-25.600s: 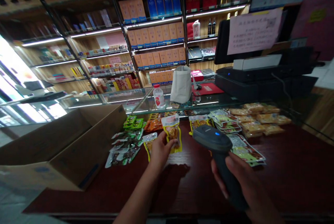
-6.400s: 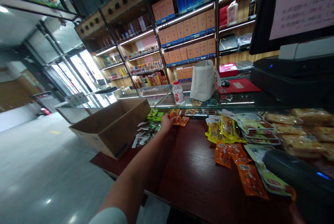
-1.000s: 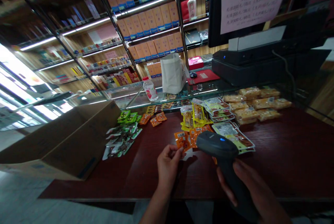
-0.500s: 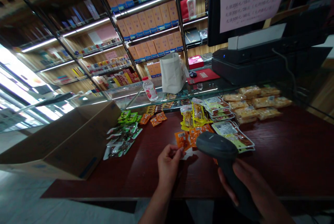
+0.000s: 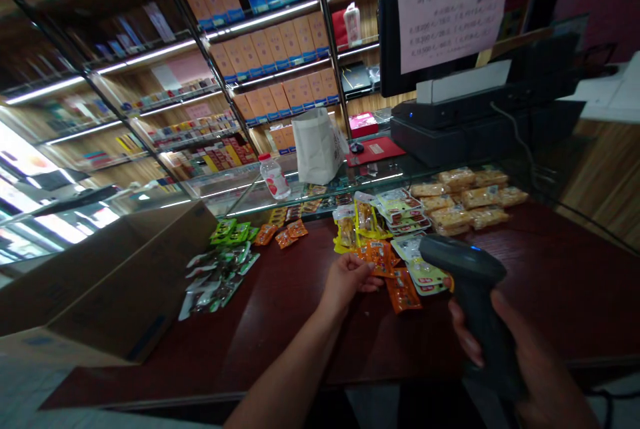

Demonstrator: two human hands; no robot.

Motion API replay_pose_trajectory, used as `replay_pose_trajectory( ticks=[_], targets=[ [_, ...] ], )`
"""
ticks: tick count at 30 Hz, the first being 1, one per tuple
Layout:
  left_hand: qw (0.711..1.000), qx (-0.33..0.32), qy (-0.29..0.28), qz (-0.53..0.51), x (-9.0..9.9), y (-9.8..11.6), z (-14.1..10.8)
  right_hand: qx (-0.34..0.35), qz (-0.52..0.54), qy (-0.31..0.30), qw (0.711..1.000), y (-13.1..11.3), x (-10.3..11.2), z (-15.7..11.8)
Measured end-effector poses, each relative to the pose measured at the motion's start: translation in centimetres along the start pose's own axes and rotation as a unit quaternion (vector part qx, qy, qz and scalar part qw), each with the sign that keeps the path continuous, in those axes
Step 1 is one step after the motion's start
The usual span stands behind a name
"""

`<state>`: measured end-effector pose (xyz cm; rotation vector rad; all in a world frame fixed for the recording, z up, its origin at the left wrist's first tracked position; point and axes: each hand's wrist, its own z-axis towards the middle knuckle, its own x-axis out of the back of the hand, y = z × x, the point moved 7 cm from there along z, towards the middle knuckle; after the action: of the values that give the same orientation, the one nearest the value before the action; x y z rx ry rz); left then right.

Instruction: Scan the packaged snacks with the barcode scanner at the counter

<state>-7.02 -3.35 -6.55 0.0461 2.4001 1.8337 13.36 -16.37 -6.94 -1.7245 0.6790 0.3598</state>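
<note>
My left hand is closed on an orange snack packet at the middle of the dark red tabletop. Just right of that hand lies another orange packet. My right hand grips the handle of a dark barcode scanner, whose head sits over the tabletop beside the green-and-white packets. Behind my left hand are yellow-edged packets. Small orange packets, bright green packets and dark green-and-white packets lie to the left.
An open cardboard box stands at the left. Wrapped pastries are stacked at the right, before a black register. A white bag and a bottle stand on the glass counter. Stocked shelves rise behind.
My left hand has moved right to the orange packets, and one orange packet now lies apart, nearer me. The scanner has moved right, away from the orange packets. The view has shifted slightly.
</note>
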Motion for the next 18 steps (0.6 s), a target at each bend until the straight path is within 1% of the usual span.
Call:
replay_pose_trajectory(
  ticks=[3,5,6,7,8,10,11,12,14,15,16,17,18],
  targets=[
    [0.999,0.017,-0.01,0.044,-1.4,-0.1,1.4,-0.035,0.006,0.003,0.999,0.9,0.2,-0.4],
    [0.993,0.014,-0.022,0.119,-1.9,-0.3,2.0,-0.058,0.014,0.0,0.998,1.2,0.4,-0.5],
    [0.985,-0.003,-0.02,0.17,-1.8,-0.3,2.2,-0.065,0.015,-0.003,0.998,1.3,0.4,-0.5],
    [0.972,-0.037,-0.006,0.231,-1.4,0.1,2.3,-0.068,0.012,-0.003,0.998,1.2,0.5,-0.4],
    [0.952,-0.083,0.017,0.294,-0.8,0.7,2.4,-0.071,0.007,-0.003,0.997,1.2,0.6,-0.4],
    [0.898,-0.174,0.083,0.396,1.2,2.4,2.5,-0.073,-0.003,-0.003,0.997,1.1,0.8,-0.2],
    [0.875,-0.203,0.116,0.425,2.6,3.3,2.7,-0.077,-0.004,-0.007,0.997,1.1,0.9,-0.1],
    [0.857,-0.217,0.146,0.445,4.3,4.1,3.0,-0.079,-0.003,-0.007,0.997,1.2,1.0,0.1],
    [0.832,-0.218,0.198,0.471,8.2,5.5,4.2,-0.076,0.004,-0.005,0.997,1.2,1.2,0.6],
    [0.797,-0.221,0.236,0.51,10.1,6.3,4.9,-0.078,0.008,-0.006,0.997,1.3,1.1,0.8],
    [0.762,-0.218,0.257,0.553,11.8,6.9,5.7,-0.078,0.012,-0.006,0.997,1.3,1.0,1.0],
    [0.731,-0.216,0.267,0.59,13.3,7.3,6.5,-0.081,0.014,-0.007,0.997,1.4,0.8,1.1],
    [0.718,-0.215,0.27,0.604,14.6,7.6,7.4,-0.086,0.013,-0.013,0.996,1.4,0.5,1.2]
  ],
)
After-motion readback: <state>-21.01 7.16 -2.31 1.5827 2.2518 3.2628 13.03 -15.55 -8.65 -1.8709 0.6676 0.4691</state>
